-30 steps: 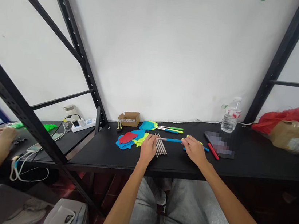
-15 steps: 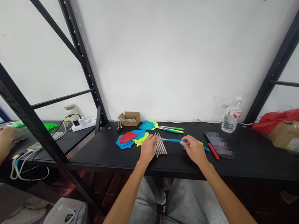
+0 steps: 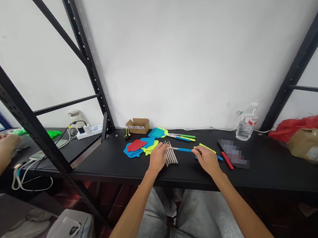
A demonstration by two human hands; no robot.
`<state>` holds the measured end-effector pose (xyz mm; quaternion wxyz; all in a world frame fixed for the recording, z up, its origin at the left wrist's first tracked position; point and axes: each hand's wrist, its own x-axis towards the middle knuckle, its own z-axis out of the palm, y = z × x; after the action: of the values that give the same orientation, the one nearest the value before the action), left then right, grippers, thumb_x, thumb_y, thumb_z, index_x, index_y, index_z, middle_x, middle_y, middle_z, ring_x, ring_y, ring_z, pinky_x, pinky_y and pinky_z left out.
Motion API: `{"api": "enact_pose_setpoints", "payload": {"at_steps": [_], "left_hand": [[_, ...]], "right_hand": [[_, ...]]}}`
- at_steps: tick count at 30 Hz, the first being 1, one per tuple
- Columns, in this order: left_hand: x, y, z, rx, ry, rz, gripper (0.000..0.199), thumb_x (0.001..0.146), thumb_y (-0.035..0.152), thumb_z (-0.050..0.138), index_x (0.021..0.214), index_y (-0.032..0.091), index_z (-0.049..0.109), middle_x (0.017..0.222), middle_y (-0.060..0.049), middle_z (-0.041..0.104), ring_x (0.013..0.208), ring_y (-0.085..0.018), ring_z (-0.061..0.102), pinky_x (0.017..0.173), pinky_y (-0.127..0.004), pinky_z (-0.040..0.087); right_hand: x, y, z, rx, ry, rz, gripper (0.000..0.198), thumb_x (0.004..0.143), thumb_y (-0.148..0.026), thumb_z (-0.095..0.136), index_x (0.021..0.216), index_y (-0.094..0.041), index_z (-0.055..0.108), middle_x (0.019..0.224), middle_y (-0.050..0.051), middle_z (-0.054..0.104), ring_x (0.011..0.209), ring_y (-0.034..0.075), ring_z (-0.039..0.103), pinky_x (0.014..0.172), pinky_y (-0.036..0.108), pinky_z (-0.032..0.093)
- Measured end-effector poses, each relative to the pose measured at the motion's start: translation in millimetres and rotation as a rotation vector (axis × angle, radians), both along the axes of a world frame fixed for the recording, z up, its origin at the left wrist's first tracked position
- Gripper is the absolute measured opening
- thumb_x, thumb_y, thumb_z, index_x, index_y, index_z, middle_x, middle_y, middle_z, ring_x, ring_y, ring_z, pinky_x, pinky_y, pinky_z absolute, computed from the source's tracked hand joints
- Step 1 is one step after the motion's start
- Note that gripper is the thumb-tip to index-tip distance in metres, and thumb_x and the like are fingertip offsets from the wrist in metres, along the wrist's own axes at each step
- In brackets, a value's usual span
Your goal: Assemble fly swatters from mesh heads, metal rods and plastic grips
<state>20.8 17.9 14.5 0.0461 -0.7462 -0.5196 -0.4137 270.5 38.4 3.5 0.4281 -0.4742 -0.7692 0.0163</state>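
My left hand (image 3: 158,157) is closed on a thin metal rod (image 3: 173,148). The rod runs level into a blue handle (image 3: 184,149), whose right end my right hand (image 3: 206,160) pinches. Below my left hand several metal rods (image 3: 173,158) lie side by side. To its left sit loose fly swatter heads: a red one (image 3: 136,145) on top of blue ones (image 3: 132,154), with a yellow-green one (image 3: 150,148) beside them. Near my right hand lie a yellow handle (image 3: 206,146), a blue handle end (image 3: 219,158) and red handles (image 3: 227,160).
Behind the hands are whole fly swatters (image 3: 157,133) and a small open cardboard box (image 3: 137,125). A blurred-out flat item (image 3: 234,154) and a water bottle (image 3: 246,122) stand to the right. Black shelf posts (image 3: 300,55) frame the table; at far left another person's hands (image 3: 6,142) work.
My right hand's fingers have shifted and now pinch the blue handle's end, with more of the yellow handle showing behind. My left hand stays about where it was.
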Motion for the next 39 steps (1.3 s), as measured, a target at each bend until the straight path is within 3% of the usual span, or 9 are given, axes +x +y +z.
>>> {"api": "enact_pose_setpoints", "payload": {"at_steps": [5,11,18,24,31,33,39], "left_hand": [[0,2,-1.0,0.032,-0.047,0.016,0.028,0.1,0.024,0.036,0.104,0.021,0.063,0.093,-0.005,0.061,0.089,-0.016,0.059,0.073,-0.024,0.043],[-2,5,-3.1,0.022,-0.05,0.01,0.029,0.1,0.024,0.036,0.105,0.021,0.064,0.093,-0.005,0.06,0.088,-0.017,0.059,0.075,-0.025,0.044],[-4,5,-4.1,-0.007,-0.02,0.006,0.032,0.1,0.024,0.032,0.106,0.021,0.063,0.091,-0.005,0.057,0.085,-0.016,0.058,0.074,-0.026,0.043],[-5,6,-4.8,-0.003,-0.001,0.021,0.032,0.1,0.023,0.032,0.102,0.021,0.063,0.089,-0.005,0.055,0.083,-0.016,0.056,0.072,-0.025,0.042],[-5,4,-3.9,-0.008,0.012,0.02,0.032,0.1,0.023,0.03,0.1,0.021,0.062,0.089,-0.004,0.054,0.082,-0.015,0.055,0.073,-0.024,0.041],[-4,4,-3.2,-0.006,0.012,0.017,0.032,0.101,0.023,0.03,0.1,0.021,0.062,0.088,-0.004,0.054,0.082,-0.015,0.055,0.072,-0.024,0.041],[2,1,-2.8,-0.022,0.091,-0.011,0.031,0.101,0.03,0.033,0.104,0.023,0.063,0.091,-0.003,0.056,0.082,-0.014,0.056,0.069,-0.023,0.041]], "right_hand": [[-1,3,-3,-0.002,0.092,0.01,0.035,0.092,-0.048,0.05,0.115,-0.024,0.059,0.086,0.003,0.069,0.074,0.02,0.064,0.066,0.03,0.045],[4,7,-5,0.076,0.077,-0.001,0.029,0.093,-0.045,0.048,0.092,-0.022,0.065,0.083,0.004,0.066,0.071,0.019,0.061,0.067,0.03,0.044],[5,-1,0,0.1,-0.058,0.007,0.038,0.096,-0.049,0.042,0.094,-0.022,0.068,0.09,0.008,0.067,0.081,0.021,0.063,0.068,0.031,0.043],[4,-5,2,0.106,-0.151,0.044,0.043,0.096,-0.05,0.04,0.076,-0.022,0.065,0.076,0.006,0.062,0.075,0.019,0.059,0.065,0.029,0.038],[3,-7,4,0.122,-0.174,0.045,0.044,0.098,-0.048,0.037,0.07,-0.021,0.058,0.071,0.004,0.059,0.072,0.018,0.057,0.064,0.029,0.035],[1,-8,5,0.107,-0.158,0.028,0.042,0.099,-0.046,0.036,0.074,-0.021,0.059,0.073,0.005,0.061,0.072,0.019,0.058,0.063,0.029,0.035],[-8,-10,5,0.058,-0.13,0.095,0.034,0.097,-0.047,0.042,0.11,-0.023,0.062,0.099,0.006,0.07,0.086,0.021,0.065,0.072,0.031,0.044]]}}
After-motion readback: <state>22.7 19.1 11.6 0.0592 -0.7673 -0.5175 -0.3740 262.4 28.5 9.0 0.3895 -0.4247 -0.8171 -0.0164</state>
